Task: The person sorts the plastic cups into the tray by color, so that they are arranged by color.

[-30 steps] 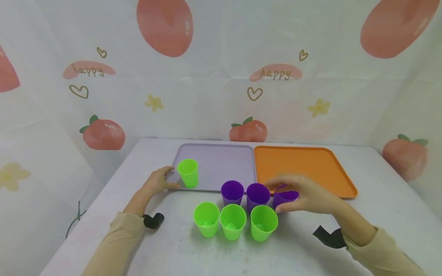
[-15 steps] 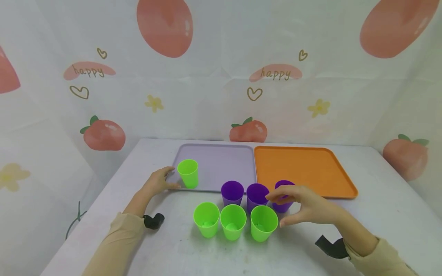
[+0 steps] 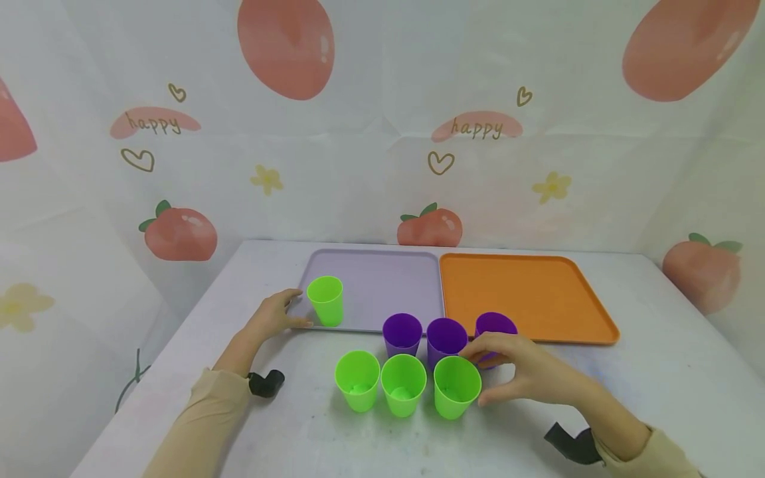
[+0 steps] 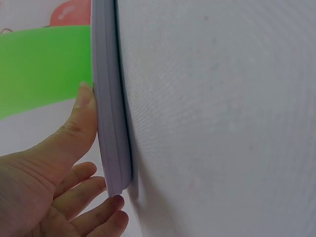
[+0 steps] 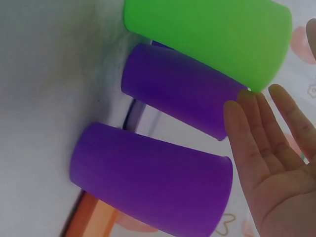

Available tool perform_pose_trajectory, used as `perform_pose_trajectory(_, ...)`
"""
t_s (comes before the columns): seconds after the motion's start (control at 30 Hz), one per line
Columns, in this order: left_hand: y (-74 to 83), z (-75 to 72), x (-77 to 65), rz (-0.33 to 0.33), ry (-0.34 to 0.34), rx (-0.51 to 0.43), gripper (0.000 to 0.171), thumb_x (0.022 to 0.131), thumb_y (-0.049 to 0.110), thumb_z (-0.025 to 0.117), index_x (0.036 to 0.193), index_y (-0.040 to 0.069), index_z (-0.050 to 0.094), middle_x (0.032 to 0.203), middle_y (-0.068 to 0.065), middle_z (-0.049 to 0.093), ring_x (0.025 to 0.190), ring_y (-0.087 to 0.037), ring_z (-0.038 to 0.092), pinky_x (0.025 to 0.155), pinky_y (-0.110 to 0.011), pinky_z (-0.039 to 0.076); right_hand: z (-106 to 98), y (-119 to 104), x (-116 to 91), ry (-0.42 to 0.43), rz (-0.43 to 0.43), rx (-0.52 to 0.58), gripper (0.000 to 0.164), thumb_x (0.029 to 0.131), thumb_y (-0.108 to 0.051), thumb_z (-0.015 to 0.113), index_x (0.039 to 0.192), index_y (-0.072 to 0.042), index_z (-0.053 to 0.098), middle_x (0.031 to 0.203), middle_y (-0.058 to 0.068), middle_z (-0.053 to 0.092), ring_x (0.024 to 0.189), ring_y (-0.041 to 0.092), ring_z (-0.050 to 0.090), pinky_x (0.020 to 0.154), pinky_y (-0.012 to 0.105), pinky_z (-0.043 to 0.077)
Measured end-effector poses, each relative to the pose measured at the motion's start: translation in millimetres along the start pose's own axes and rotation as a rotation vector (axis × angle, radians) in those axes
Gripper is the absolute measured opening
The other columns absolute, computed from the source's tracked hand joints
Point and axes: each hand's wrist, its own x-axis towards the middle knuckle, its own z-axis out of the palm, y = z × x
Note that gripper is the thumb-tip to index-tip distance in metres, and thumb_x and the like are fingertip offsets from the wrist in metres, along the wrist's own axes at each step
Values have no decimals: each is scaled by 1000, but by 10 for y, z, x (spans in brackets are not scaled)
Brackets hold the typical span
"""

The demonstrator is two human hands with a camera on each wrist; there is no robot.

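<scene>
My left hand (image 3: 271, 318) rests, fingers spread, at the front left corner of the lilac tray (image 3: 388, 285). Its thumb lies along the tray's rim (image 4: 107, 108) in the left wrist view, close to a green cup (image 3: 327, 302) standing upright on the tray. Fingers parted and holding nothing, my right hand (image 3: 532, 372) is beside the rightmost green cup (image 3: 456, 392) of the front row. Two more green cups, a middle one (image 3: 404, 388) and a left one (image 3: 357, 382), complete that row. Behind stand three purple cups: left (image 3: 402, 334), middle (image 3: 446, 338) and right (image 3: 496, 323), the last partly hidden by my right hand.
An orange tray (image 3: 514, 292) lies at the back right, edge to edge with the lilac one. The white table (image 3: 335, 451) bears everything. Behind it hangs a printed cloth (image 3: 358, 166). Each wrist wears a black strap.
My right hand has drawn away from the right purple cup, moving forward over the table to beside the rightmost green cup. My left hand and all the cups on the left stay put.
</scene>
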Motion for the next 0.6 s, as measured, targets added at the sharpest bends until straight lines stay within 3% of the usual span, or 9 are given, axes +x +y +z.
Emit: perform_pose_trajectory(0.6,-2,-7,-8,5,3,7,81,75,24,78,138,-5,37,141,-32,37,129,-47,39,106,-56,37,161,34,-25,87,-9,-138,49,71,-30,79,112,-9,61,105,3,65,98,6,61,78,28,58)
